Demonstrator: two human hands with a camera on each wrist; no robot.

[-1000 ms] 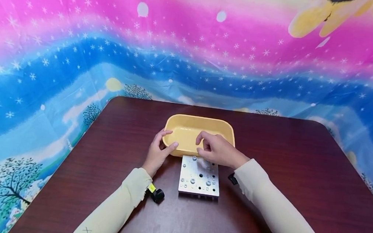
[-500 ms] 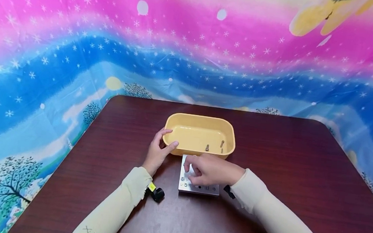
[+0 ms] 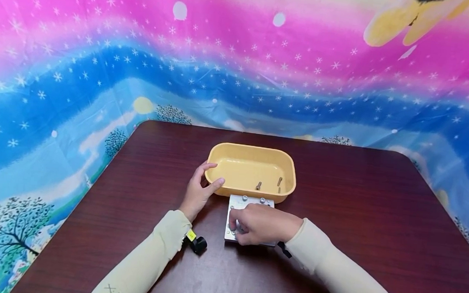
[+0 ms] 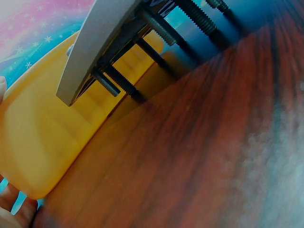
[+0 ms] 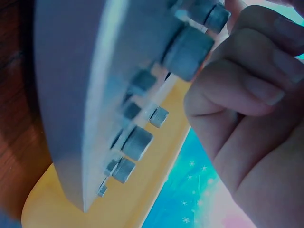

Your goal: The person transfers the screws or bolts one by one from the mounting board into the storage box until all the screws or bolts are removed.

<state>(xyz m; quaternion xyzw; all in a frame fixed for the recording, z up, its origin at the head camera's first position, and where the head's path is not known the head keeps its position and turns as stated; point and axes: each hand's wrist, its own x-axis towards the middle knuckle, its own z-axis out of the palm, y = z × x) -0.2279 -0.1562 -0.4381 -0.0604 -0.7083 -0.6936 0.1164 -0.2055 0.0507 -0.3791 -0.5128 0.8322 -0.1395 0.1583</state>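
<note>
At the left end of a yellow plastic tub, my left hand holds the rim, thumb and forefinger along it and other fingers outside. A silver metal plate stands just in front, raised on threaded shanks seen underneath in the left wrist view. My right hand covers most of the plate. Its fingers curl, with thumb and forefinger tips close beside a small bolt near the left front corner; whether they pinch it is hidden. Large bolt heads stick up from the plate in the right wrist view.
Loose bolts lie toward the front right inside the tub. Dark wooden tabletop surrounds everything, with a printed cloth hanging behind it. A small black wrist camera sits by the left sleeve.
My right hand has come from over the tub back toward me onto the plate, uncovering the loose bolts. One bolt in the tub has shifted slightly. My left hand stays on the rim.
</note>
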